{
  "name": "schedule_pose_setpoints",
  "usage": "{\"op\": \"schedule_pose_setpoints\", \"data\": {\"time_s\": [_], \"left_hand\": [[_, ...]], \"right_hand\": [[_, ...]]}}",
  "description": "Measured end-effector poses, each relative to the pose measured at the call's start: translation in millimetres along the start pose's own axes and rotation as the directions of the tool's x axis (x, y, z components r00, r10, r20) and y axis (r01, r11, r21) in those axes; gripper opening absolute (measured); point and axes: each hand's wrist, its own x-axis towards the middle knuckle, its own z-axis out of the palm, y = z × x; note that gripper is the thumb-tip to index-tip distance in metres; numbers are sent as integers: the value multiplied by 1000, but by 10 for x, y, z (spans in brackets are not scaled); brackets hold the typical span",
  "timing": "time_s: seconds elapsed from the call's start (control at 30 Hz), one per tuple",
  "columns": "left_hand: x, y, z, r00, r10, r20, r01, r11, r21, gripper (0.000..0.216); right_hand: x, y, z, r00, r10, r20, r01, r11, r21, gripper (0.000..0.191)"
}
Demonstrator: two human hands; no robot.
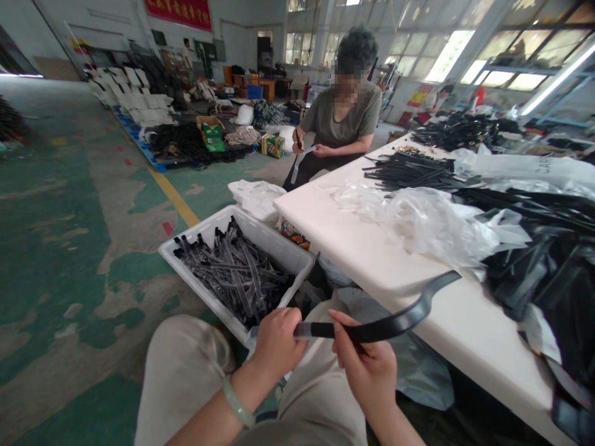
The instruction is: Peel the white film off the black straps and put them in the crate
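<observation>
In the head view, the left hand [277, 339] and the right hand [367, 365] both pinch one black strap [385, 322], held level over the lap beside the bench [353, 248]. The white bin [297, 257] on the floor by the left knee holds a loose layer of finished-looking straps and has room left. Judging by the heaps of black straps [543, 260] and plastic bags [427, 223] on the bench, much remains.

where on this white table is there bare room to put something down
The near-left part of the white table is bare, between its front edge and the crumpled clear plastic sheets. The right side is crowded with black strap piles, and the white plastic bin is full of grey straps.
</observation>
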Motion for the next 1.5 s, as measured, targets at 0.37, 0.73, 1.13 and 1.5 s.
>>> {"op": "schedule_pose_setpoints", "data": {"time_s": [0.37, 0.73, 1.13, 1.5], "left_hand": [[-6, 208, 7, 996, 74, 48, -72, 997, -38, 11], [-38, -970, -62, 941, -191, 280, 331, 700, -633, 33], [-91, -1311, -164, 701, -61, 711, 578, 633, -515, 67], [407, 36, -297, 968, 105, 226, 9, 893, -450, 34]], "right_hand": [[-52, 63, 77, 945, 274, 177, -304, 937, 172, 33], [266, 9, -674, 992, 124, -9, -124, 985, -120, 22], [448, 255, -1030, 973, 218, -77, -227, 962, -150, 29], [225, 99, -318, 952, 291, 98, -302, 944, 132, 30]]}}
